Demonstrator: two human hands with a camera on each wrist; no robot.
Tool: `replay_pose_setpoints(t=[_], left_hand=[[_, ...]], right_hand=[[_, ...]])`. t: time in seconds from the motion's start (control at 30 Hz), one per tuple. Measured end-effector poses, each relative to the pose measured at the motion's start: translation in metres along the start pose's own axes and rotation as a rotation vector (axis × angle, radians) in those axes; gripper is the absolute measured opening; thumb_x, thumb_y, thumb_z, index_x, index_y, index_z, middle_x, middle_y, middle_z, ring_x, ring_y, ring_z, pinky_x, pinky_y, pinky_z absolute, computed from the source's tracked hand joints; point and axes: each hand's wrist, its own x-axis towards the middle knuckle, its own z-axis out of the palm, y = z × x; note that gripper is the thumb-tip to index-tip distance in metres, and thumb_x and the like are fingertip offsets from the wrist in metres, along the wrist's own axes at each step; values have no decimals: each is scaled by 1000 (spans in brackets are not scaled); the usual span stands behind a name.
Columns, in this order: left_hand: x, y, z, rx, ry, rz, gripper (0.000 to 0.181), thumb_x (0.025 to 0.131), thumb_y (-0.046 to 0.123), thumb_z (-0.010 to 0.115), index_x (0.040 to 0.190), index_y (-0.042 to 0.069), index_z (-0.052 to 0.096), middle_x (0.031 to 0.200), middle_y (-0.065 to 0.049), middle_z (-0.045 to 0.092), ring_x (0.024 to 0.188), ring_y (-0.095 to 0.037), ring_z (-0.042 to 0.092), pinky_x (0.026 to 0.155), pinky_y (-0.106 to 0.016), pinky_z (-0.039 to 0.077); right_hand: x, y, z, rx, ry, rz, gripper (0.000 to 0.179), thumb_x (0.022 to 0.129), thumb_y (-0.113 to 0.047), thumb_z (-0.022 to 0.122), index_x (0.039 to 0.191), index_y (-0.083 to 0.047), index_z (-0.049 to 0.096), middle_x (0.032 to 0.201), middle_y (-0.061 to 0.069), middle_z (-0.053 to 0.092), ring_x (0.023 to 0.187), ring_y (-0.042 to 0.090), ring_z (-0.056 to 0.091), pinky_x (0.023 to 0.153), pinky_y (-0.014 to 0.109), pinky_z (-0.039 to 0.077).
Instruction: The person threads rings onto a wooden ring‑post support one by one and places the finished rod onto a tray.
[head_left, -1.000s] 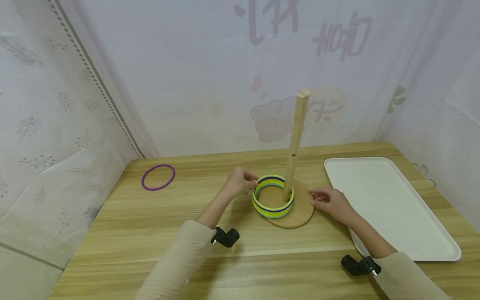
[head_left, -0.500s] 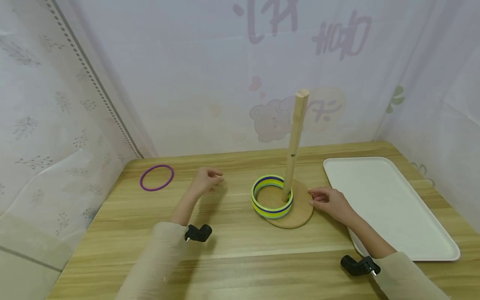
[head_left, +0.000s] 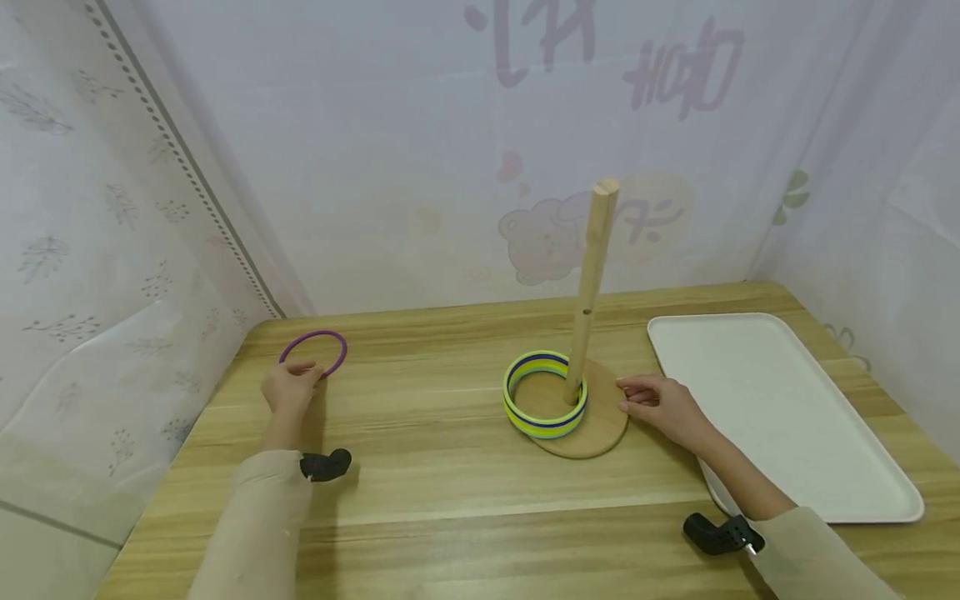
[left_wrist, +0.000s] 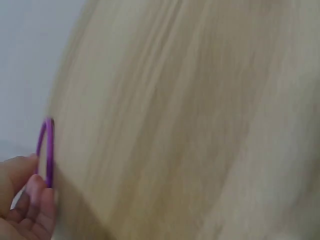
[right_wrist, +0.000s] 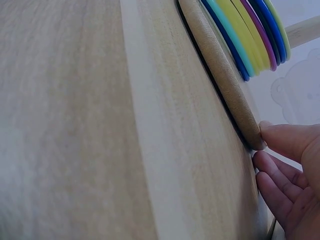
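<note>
At the far left of the table, a thin purple ring [head_left: 318, 332] lies flat. My left hand [head_left: 288, 387] is at its near side, thumb and fingertips right at the rim. In the left wrist view, thumb and fingers stand on either side of the ring [left_wrist: 49, 150], overlapping its lower end. My right hand [head_left: 667, 408] pinches the edge of a round wooden base [head_left: 606, 429], thumb on top in the right wrist view. A tall wooden post [head_left: 595, 267] rises from this base. Several stacked colored rings [right_wrist: 250, 40] encircle the post and sit off-centre to its left.
A white rectangular tray [head_left: 780, 417] lies at the right, partly behind my right forearm. Bare wood tabletop [head_left: 420, 400] stretches between the purple ring and the base. A printed curtain [head_left: 390, 167] stands behind the table.
My left hand has moved left, from the ring stack across the table to the purple ring. The right hand, base and stack have stayed put.
</note>
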Motion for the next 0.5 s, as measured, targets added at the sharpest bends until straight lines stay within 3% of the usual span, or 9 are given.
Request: replay_pose_setpoints(t=[0.13, 0.23, 0.37, 0.5], left_hand=[[1, -10, -5, -47, 148, -36, 27, 80, 7, 70, 103, -7, 65, 58, 14, 55, 49, 9, 43, 54, -10, 39], [1, -13, -5, -79, 205, -47, 29, 79, 6, 70, 104, -7, 65, 57, 22, 48, 49, 15, 40, 62, -9, 38], [1, -13, -3, -85, 223, -71, 32, 78, 7, 71, 107, -6, 64, 69, 7, 59, 52, 15, 40, 68, -11, 40], [1, -13, 1, -46, 249, -87, 35, 78, 8, 71, 109, -7, 63, 94, -16, 63, 66, 2, 43, 71, -15, 39]], right_hand=[[0, 1, 0, -1, 1, -1, 33, 80, -3, 70, 111, 6, 62, 103, 20, 62, 84, 26, 63, 69, 24, 52], [0, 1, 1, 0, -1, -3, 33, 80, -3, 70, 111, 6, 62, 102, 19, 63, 84, 26, 63, 69, 23, 52], [0, 1, 0, 5, 2, -2, 33, 80, -3, 70, 110, 6, 62, 102, 19, 63, 83, 26, 63, 69, 23, 52], [0, 0, 0, 8, 4, 0, 33, 80, -3, 70, 110, 7, 62, 103, 19, 62, 83, 26, 63, 69, 23, 52]])
